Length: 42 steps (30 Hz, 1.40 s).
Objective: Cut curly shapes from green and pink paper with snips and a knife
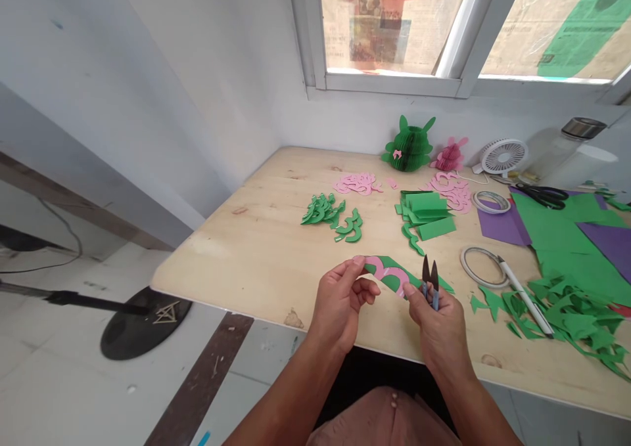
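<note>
My left hand [342, 295] pinches the left end of a green paper strip [394, 276] that carries a pink curved cut-out on top. My right hand [434, 314] grips small snips [430, 278], their two dark blades pointing up and slightly apart, and it also touches the strip's right end. Both hands hover just above the front edge of the wooden table [256, 249].
On the table lie green cut pieces [331, 215], pink cut pieces [355, 184], a stack of green paper [426, 209], tape rolls [480, 266], a pen [525, 296], green scraps [566, 314], purple and green sheets [557, 226], scissors [542, 195], a small fan [503, 157] and paper figures [409, 145].
</note>
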Tool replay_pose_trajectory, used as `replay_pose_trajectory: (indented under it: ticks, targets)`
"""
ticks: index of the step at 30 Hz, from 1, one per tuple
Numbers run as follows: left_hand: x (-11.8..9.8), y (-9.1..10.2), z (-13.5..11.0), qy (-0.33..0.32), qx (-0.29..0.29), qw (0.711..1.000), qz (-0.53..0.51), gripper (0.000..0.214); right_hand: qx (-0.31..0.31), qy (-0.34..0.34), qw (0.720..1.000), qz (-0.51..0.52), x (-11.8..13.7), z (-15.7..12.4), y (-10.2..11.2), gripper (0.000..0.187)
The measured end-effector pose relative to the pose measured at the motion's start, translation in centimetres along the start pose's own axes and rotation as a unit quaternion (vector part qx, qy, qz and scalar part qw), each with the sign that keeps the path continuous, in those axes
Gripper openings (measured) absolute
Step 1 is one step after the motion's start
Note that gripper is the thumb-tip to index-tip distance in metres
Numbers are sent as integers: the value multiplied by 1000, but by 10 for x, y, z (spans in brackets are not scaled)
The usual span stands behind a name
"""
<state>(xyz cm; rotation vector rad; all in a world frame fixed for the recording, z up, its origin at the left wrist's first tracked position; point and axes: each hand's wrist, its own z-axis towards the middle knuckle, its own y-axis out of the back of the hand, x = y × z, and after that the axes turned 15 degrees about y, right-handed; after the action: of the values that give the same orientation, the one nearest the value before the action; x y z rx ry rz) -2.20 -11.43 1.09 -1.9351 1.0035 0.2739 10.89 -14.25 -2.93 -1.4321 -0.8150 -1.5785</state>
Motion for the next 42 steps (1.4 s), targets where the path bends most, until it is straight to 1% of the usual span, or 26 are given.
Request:
replay_pose_trajectory:
  ticks: [9,15,23,29,32,38,42]
  targets:
    - [1,1,0,3,-2,1000,3,30,-2,-1,1000,-9,0,-1,1,42]
    - [2,1,0,5,6,1000,1,28,7,13,1000,-28,1,-2,2,42]
    - [2,2,1,11,11,1000,-7,30,10,15,1000,-22,0,-1,3,40]
    - [3,7,4,45,29,998,-21,30,22,1,999,40,2,-3,3,43]
    - [3,9,5,58,31,998,-24,27,30,-2,998,52,4,-4,3,44]
    - [4,10,2,42,39,998,-13,30,18,-8,998,52,7,-6,1,45]
    - [12,9,-4,43,37,998,12,36,10,-1,999,41,6,-5,2,44]
